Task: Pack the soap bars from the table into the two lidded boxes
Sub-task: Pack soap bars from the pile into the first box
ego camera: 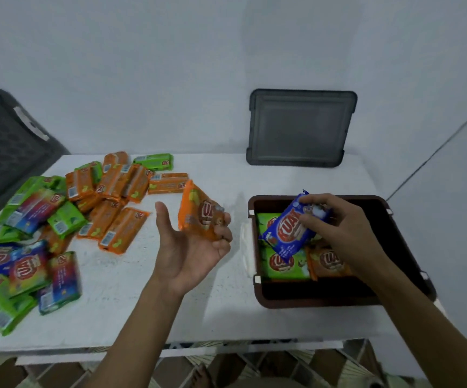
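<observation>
My left hand (190, 245) is palm up over the table's middle and holds an orange soap bar (198, 212) in its fingertips. My right hand (344, 228) grips a blue soap bar (291, 228) above the open brown box (319, 301) at the right. Inside that box lie two green bars (285, 266) and an orange bar (330, 263). A loose pile of orange, green, blue and multicolour soap bars (58, 217) covers the table's left side.
A dark grey lid (300, 127) leans against the wall behind the brown box. A second dark box with its lid (8, 152) stands at the far left. The white table's front edge (226, 345) is near my body, with patterned floor below.
</observation>
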Available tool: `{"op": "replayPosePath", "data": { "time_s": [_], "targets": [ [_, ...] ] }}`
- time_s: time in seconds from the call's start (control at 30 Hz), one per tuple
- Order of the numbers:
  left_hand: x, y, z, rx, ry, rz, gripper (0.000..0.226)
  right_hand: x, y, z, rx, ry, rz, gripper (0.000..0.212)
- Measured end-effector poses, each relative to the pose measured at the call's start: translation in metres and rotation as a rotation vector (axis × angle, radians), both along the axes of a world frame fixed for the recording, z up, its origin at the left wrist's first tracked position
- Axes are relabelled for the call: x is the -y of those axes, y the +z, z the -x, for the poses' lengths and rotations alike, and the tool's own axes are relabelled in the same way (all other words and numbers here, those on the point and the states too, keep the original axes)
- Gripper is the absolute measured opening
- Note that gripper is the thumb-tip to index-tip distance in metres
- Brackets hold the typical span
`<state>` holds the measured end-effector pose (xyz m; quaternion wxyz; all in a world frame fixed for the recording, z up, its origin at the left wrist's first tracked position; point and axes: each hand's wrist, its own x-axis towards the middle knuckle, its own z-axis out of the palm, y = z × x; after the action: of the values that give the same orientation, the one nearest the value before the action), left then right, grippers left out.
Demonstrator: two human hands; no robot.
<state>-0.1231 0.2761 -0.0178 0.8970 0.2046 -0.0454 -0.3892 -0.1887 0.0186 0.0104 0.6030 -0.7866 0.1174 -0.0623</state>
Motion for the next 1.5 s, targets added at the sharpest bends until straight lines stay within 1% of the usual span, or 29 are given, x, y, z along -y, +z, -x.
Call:
{"op": "replayPosePath", "data": {
  "time_s": [0.07,0.13,0.3,0.37,0.43,0.6,0.77,0.83,0.9,0.97,1.03,1.17,1.33,1.43,1.47,1.5],
  "targets": [
    [0.006,0.003,0.002,0.001,-0.014,-0.027,0.098,0.006,-0.002,0.003,-0.012,0.001,0.046,0.021],
    [0.008,0.005,0.004,-0.021,-0.005,-0.068,0.096,0.011,-0.004,0.006,-0.027,0.017,0.064,0.021],
    [0.011,0.007,0.008,0.003,0.053,-0.160,0.067,0.018,-0.008,0.010,-0.061,0.054,0.090,0.022],
    [0.011,0.007,0.008,0.018,0.089,-0.166,0.055,0.020,-0.010,0.010,-0.072,0.059,0.097,0.022],
    [0.011,0.007,0.010,0.052,0.111,-0.169,0.049,0.021,-0.011,0.010,-0.080,0.064,0.104,0.023],
    [0.013,0.007,0.012,0.083,0.206,-0.196,0.043,0.023,-0.011,0.012,-0.116,0.094,0.092,0.022],
    [0.016,0.011,0.010,0.091,0.265,-0.239,0.043,0.028,-0.020,0.017,-0.265,0.194,0.019,0.019],
    [0.017,0.010,0.009,0.089,0.270,-0.265,0.041,0.024,-0.026,0.019,-0.313,0.201,-0.047,0.022],
    [0.018,0.008,0.009,0.095,0.271,-0.303,0.038,0.021,-0.032,0.020,-0.335,0.214,-0.048,0.026],
    [0.020,0.007,0.010,0.112,0.276,-0.347,0.033,0.023,-0.036,0.021,-0.349,0.268,0.041,0.030],
    [0.023,0.008,0.011,0.112,0.290,-0.376,0.030,0.026,-0.039,0.023,-0.369,0.309,0.178,0.030],
    [0.030,0.008,0.012,0.128,0.326,-0.448,0.032,0.027,-0.044,0.022,-0.362,0.368,0.574,0.032],
    [0.041,0.012,0.015,0.171,0.347,-0.515,0.032,0.024,-0.042,0.020,-0.326,0.462,0.838,0.033],
    [0.048,0.015,0.018,0.214,0.353,-0.543,0.030,0.024,-0.033,0.021,-0.329,0.451,1.017,0.042],
    [0.050,0.016,0.019,0.226,0.356,-0.548,0.029,0.024,-0.027,0.020,-0.290,0.400,1.030,0.043],
    [0.053,0.017,0.020,0.235,0.361,-0.552,0.028,0.023,-0.020,0.020,-0.222,0.329,0.963,0.040]
  ]
}}
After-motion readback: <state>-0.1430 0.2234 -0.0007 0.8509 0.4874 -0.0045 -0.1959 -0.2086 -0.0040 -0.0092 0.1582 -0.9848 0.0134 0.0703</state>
